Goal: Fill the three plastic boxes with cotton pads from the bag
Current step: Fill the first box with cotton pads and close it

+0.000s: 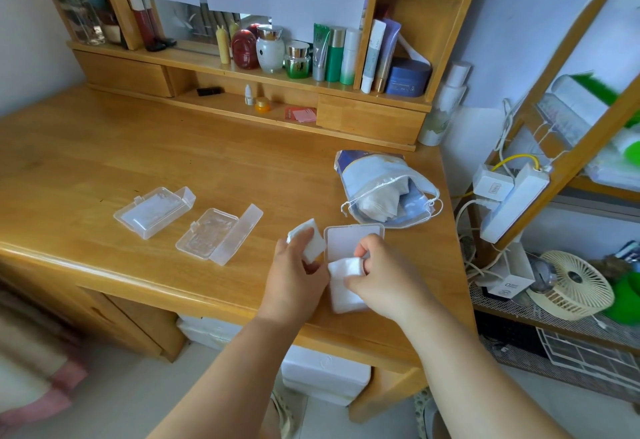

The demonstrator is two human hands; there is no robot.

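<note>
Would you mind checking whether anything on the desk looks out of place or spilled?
Nothing stands out. The bag lies open on the desk, two boxes sit open, and both hands hold pads at the third box.

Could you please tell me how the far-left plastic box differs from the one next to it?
The far-left box seems to hold white pads; the middle box looks empty. The far-left box's lid stands steeper, while the middle box's lid leans further open. Both are clear, open and lie apart on the desk.
</note>
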